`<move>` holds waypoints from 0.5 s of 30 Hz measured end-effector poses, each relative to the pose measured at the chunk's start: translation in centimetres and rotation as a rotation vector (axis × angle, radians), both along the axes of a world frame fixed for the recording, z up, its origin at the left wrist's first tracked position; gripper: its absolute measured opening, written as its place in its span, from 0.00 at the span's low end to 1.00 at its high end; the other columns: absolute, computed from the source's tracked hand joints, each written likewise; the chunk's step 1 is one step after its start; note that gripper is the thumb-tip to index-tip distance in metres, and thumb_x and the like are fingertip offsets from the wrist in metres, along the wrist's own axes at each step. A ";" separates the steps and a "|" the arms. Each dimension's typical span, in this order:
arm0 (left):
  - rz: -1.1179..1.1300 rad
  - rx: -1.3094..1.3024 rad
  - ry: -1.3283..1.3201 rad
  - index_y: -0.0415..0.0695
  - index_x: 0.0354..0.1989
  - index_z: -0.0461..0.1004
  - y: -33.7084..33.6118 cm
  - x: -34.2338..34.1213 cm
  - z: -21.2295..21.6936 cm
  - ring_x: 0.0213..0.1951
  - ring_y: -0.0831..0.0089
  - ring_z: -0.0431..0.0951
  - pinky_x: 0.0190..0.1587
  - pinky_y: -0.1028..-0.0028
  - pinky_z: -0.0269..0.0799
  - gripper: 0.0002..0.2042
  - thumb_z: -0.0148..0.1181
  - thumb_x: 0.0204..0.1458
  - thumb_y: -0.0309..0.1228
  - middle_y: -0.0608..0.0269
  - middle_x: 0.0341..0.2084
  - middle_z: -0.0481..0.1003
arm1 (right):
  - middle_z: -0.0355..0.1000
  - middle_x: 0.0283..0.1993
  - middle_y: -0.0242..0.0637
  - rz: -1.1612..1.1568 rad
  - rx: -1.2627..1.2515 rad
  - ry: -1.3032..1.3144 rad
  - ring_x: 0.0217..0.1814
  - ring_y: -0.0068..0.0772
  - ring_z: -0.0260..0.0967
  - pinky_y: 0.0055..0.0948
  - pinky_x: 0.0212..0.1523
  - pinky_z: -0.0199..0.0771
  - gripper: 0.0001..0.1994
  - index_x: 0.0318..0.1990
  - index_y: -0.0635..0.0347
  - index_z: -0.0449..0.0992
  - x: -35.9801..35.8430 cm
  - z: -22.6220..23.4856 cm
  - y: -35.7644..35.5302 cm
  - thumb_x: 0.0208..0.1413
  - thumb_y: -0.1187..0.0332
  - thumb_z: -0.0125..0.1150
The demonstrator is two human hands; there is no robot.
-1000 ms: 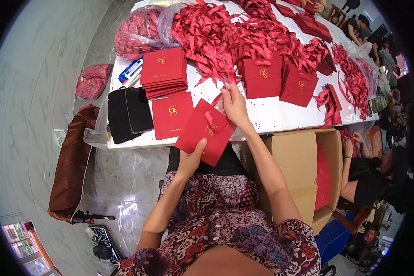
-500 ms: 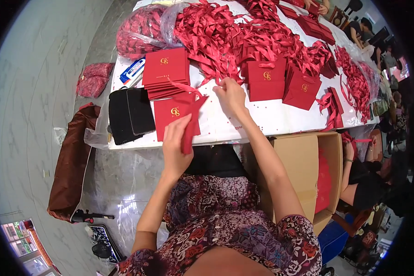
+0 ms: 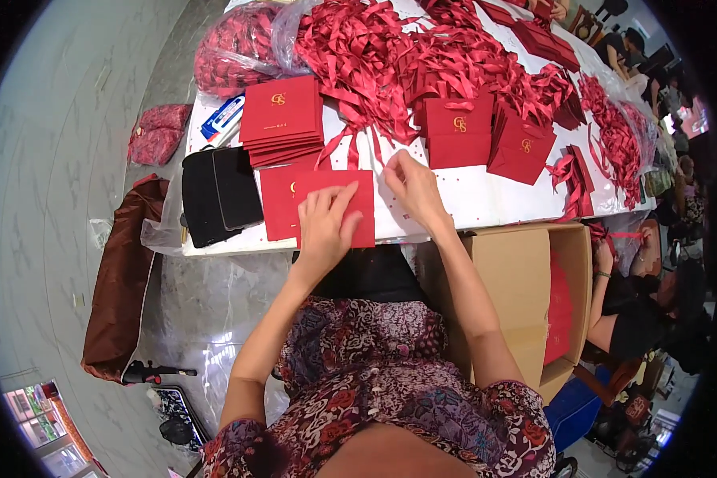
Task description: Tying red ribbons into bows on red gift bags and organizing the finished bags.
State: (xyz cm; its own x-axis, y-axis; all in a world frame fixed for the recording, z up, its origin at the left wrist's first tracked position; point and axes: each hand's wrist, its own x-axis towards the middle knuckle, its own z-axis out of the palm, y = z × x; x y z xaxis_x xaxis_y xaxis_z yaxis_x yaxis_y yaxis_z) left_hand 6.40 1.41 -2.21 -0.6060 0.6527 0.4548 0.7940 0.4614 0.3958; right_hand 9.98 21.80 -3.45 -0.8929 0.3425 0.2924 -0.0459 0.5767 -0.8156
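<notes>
My left hand (image 3: 327, 223) lies flat with fingers stretched out on a plain red paper bag (image 3: 364, 227) near the table's front edge. That bag overlaps another red bag (image 3: 279, 209) with gold print, partly hidden beneath it. My right hand (image 3: 417, 191) is to the right of the bag, just below the loose ends of red ribbons (image 3: 382, 127). Its thumb and fingers are pinched together; whatever they hold is hidden or too small to name. A stack of red bags (image 3: 280, 110) stands behind my left hand.
A black pouch (image 3: 215, 195) lies at the left, with a blue-and-white box (image 3: 223, 119) behind it. More red bags (image 3: 459, 131) stand on the right. An open cardboard box (image 3: 506, 279) sits below the table edge. Another person's arm (image 3: 605, 275) shows beyond it.
The bag at my left hand, tilted on edge before, now lies flat under my palm. A ribbon lying across it is off it. My right hand has shifted slightly right and nearer.
</notes>
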 end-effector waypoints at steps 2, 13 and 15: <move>-0.009 0.069 -0.019 0.47 0.57 0.72 1.1 -1.1 0.6 0.42 0.62 0.70 0.44 0.65 0.62 0.20 0.58 0.54 0.28 0.61 0.38 0.72 | 0.72 0.29 0.49 0.053 -0.039 -0.002 0.30 0.49 0.73 0.38 0.33 0.72 0.07 0.36 0.66 0.68 1.2 1.3 -1.0 0.56 0.72 0.57; -0.080 0.300 -0.746 0.40 0.40 0.75 3.0 -1.0 -0.8 0.32 0.79 0.74 0.39 0.77 0.69 0.07 0.53 0.62 0.29 0.67 0.27 0.75 | 0.73 0.32 0.29 0.178 -0.622 0.040 0.32 0.20 0.70 0.24 0.36 0.72 0.05 0.38 0.64 0.73 3.1 1.2 -2.5 0.57 0.74 0.62; -0.231 0.547 -0.948 0.38 0.39 0.75 3.4 -0.5 -1.5 0.33 0.86 0.72 0.38 0.83 0.70 0.09 0.51 0.65 0.31 0.71 0.29 0.75 | 0.73 0.33 0.28 0.195 -0.757 0.042 0.34 0.18 0.69 0.22 0.38 0.71 0.04 0.38 0.64 0.74 3.3 0.8 -2.5 0.57 0.75 0.62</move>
